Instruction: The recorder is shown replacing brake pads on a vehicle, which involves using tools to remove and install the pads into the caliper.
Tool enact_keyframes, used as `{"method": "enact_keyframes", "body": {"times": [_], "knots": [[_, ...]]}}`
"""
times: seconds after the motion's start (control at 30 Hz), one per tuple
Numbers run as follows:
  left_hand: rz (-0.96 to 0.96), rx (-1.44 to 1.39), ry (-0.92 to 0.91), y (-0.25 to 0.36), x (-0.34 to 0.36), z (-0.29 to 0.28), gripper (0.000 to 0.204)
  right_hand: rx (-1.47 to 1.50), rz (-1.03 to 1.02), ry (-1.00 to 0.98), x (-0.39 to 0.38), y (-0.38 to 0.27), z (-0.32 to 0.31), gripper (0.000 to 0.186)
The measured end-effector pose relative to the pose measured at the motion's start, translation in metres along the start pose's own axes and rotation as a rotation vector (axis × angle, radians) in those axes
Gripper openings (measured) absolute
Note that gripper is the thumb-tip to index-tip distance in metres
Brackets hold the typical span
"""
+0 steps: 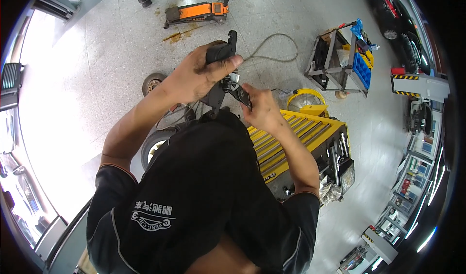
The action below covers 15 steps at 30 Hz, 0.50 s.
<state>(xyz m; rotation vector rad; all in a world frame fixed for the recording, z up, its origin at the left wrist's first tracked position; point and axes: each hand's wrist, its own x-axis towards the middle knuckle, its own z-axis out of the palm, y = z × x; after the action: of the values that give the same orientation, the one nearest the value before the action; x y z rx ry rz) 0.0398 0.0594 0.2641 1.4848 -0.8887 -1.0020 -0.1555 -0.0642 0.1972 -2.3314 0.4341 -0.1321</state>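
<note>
Fingers of the left hand (196,77) bend around a dark, angular part (219,53) at upper centre of the frame, seemingly to steady it, while the right hand (264,110) has its fingers closed on a slim black tool (239,93) just beside. Farther are a ribbed yellow cart (297,147) and, at the top, an orange jack (194,12).

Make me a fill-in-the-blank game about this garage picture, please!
1. The left hand holds a dark part, while the ____ hand holds a dark-handled tool.
2. The floor jack has a bright ____ body.
3. The slatted cart top has a ____ rim.
4. The bin is ____.

Missing words: right; orange; yellow; blue.
</note>
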Motion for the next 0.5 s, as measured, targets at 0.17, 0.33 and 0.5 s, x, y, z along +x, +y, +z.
{"method": "enact_keyframes", "body": {"times": [0.17, 0.33, 0.5], "knots": [[-0.017, 0.044, 0.078, 0.006, -0.009, 0.005, 0.054, -0.336, -0.113, 0.302, 0.011, 0.004, 0.007, 0.062], [0.062, -0.147, 0.448, -0.042, 0.020, -0.002, 0.082, -0.386, 0.006, 0.411, 0.011, 0.017, 0.014, 0.080], [0.122, -0.214, 0.539, -0.091, 0.035, -0.031, 0.066, -0.063, 0.201, 0.397, -0.022, 0.039, 0.031, 0.066]]}}
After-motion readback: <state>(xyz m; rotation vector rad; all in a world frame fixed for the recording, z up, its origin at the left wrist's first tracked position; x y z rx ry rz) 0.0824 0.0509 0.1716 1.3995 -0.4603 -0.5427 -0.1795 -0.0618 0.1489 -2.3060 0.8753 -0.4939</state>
